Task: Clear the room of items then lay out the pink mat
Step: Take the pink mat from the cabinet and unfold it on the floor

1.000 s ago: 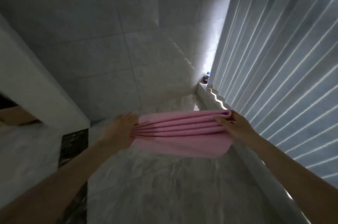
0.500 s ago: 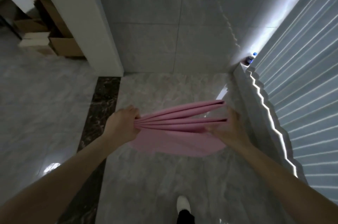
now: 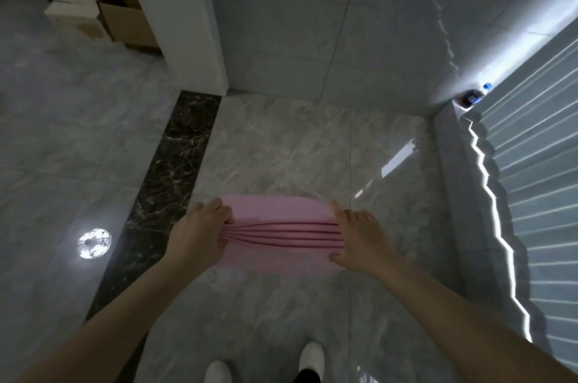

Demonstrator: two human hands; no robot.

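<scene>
While folded in layers, mat (image 3: pixel 278 232) held level above floor (image 3: pixel 281 145), left hand (image 3: pixel 200 235) clenched on one end, right hand (image 3: pixel 359 237) pinching the other: spread grip, likely for unfolding flat onto bare tiles.

grey marble floor (image 3: pixel 281 148) carries cardboard boxes (image 3: pixel 125 22) and a bottle (image 3: pixel 474 96).
</scene>
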